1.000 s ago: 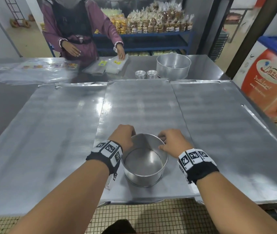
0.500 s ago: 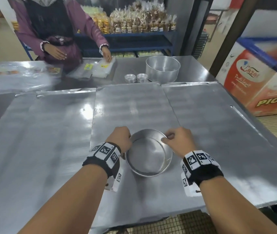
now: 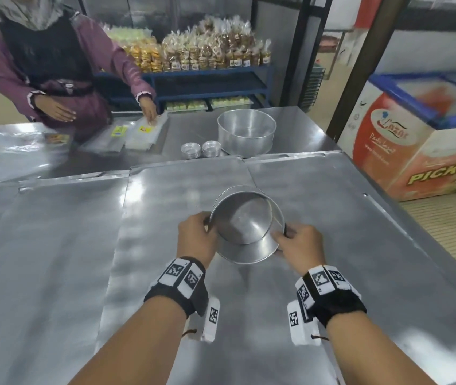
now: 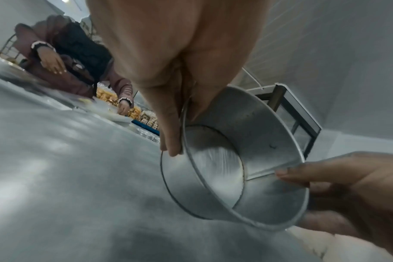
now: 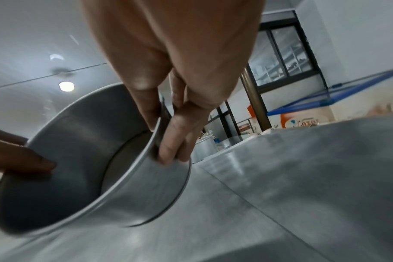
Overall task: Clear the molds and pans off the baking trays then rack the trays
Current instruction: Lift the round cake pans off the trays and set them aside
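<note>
Fingers of your left hand (image 3: 196, 238) and right hand (image 3: 299, 245) pinched opposite sides of the round pan's (image 3: 246, 226) rim, thumbs inside, holding it tilted toward you above the middle baking tray (image 3: 165, 218). A larger pan (image 3: 246, 133) stood on the counter beyond, beside small molds (image 3: 201, 149).

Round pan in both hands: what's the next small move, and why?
Probably carry the round pan forward and set it beside the larger pan on the far counter. Left hand and right hand grip its rim, and it is tilted, clear of the baking tray.
</note>
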A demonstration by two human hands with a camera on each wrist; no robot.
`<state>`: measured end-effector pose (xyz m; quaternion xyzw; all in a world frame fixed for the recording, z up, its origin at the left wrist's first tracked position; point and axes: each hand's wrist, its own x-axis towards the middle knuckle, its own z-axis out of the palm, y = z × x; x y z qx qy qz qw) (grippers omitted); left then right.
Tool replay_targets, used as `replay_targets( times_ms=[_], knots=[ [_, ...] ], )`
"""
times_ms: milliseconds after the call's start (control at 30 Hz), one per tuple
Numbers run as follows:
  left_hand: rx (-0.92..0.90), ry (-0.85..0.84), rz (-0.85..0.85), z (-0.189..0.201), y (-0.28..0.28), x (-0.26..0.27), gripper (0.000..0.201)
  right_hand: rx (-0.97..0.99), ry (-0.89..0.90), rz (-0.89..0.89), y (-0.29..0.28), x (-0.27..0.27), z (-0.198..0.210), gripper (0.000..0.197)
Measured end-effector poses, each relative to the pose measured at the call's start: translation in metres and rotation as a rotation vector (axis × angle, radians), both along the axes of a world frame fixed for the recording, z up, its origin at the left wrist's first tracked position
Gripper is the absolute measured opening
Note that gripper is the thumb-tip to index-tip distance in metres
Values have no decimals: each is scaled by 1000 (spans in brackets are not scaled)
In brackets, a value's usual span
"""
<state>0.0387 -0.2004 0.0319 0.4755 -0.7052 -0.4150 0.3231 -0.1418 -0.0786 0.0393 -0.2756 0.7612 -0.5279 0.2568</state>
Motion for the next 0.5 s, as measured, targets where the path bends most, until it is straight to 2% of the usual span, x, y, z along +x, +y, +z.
replay_targets(
  times_ms=[100, 300, 433, 500],
  knots=[
    [91, 142, 59, 1, -10, -46, 29, -83, -133, 2, -14, -34, 8, 28],
    [357, 456, 180, 2, -39, -177, 23, -221, -305, -33, -61, -140, 12, 22],
    [444, 570, 205, -4, -72, -273, 11, -266, -290, -64, -102, -220, 8, 17],
    [473, 602, 208, -7, -88, -315, 13, -268, -279, -78, -124, -263, 0, 15]
  ],
)
